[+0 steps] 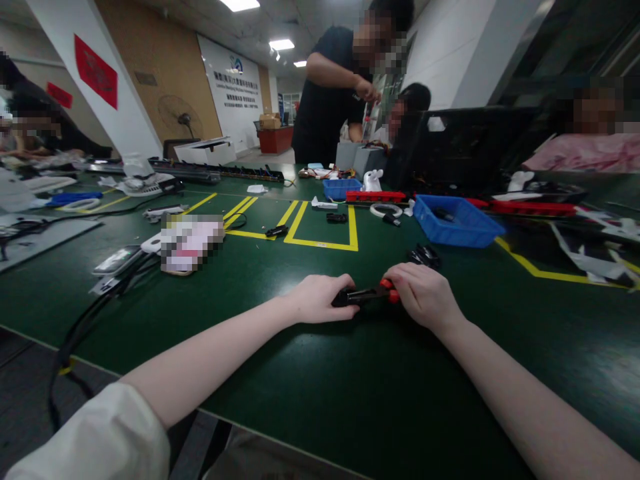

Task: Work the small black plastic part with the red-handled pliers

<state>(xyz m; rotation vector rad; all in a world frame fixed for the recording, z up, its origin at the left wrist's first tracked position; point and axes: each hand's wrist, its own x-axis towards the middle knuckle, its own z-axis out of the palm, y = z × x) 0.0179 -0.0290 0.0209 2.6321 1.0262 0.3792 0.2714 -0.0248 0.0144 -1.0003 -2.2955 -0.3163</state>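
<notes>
Over the green table, my left hand (325, 298) is closed on a small black part (343, 298), whose exact kind I cannot make out. My right hand (423, 293) grips pliers (387, 292) by their red handles. The dark jaws of the pliers point left and meet the black part between my two hands. Just beyond my right hand lies a small heap of black pieces (424, 256), partly hidden by the hand.
A blue bin (456, 221) stands beyond my right hand. Yellow tape (325, 245) marks boxes on the green table (280, 387). A phone (193, 245) and black cables (103, 293) lie at left. Across the table, a person in black (327, 93) works at grey boxes.
</notes>
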